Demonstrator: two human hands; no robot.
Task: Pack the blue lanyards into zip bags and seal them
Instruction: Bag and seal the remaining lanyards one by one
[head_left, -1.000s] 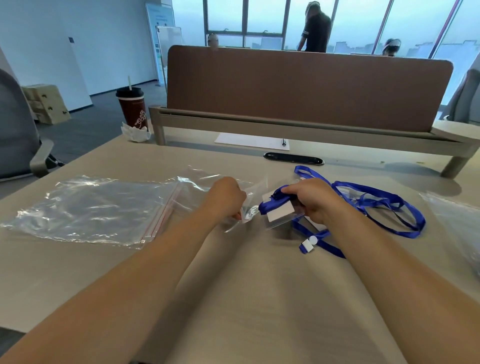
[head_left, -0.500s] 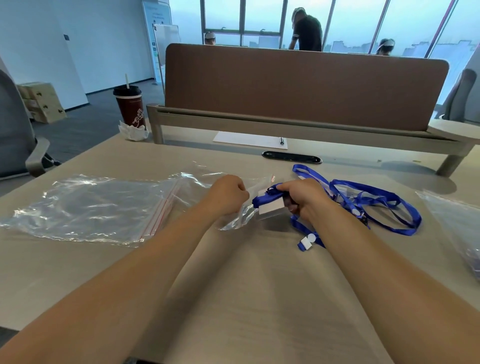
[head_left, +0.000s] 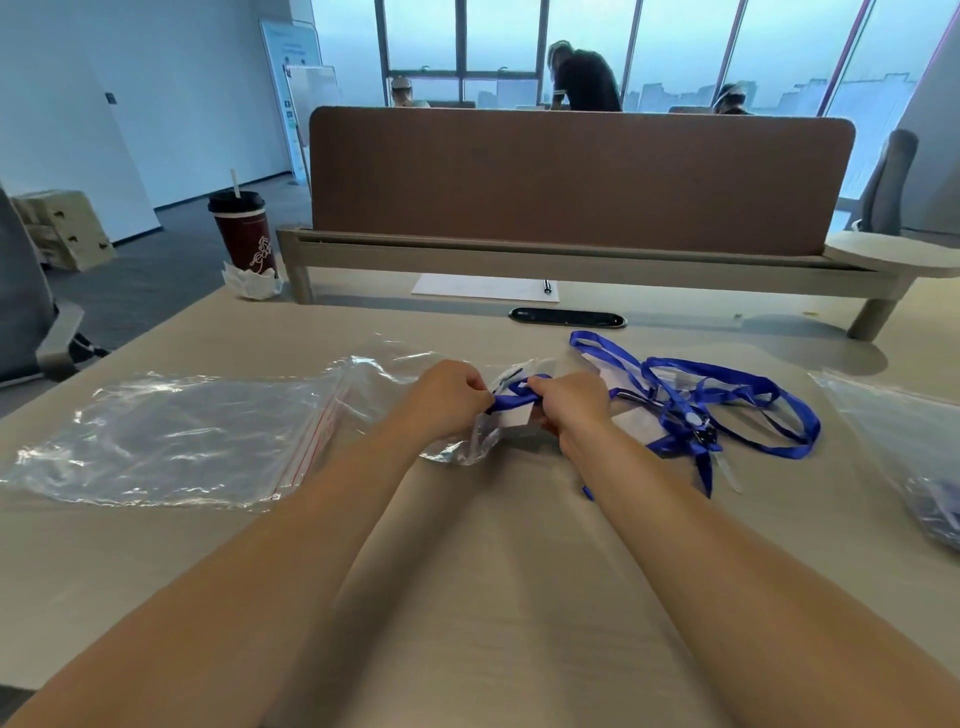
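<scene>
My left hand (head_left: 449, 397) pinches the mouth of a clear zip bag (head_left: 475, 439) at the table's middle. My right hand (head_left: 569, 408) grips a folded blue lanyard (head_left: 514, 401) with a white card and holds it at that bag's opening. The rest of this lanyard's strap trails right, into a loose tangle of blue lanyards (head_left: 717, 402) lying on the table. How far the lanyard sits inside the bag is hidden by my fingers.
A stack of empty zip bags (head_left: 171, 441) with red seal strips lies at the left. Another clear bag (head_left: 904, 447) lies at the right edge. A cup with a straw (head_left: 241, 234) stands at the far left, and the brown divider (head_left: 576, 179) runs along the back.
My right hand has moved left with the folded lanyard, up to the bag mouth held by my left hand. The trailing strap has dragged along the table.
</scene>
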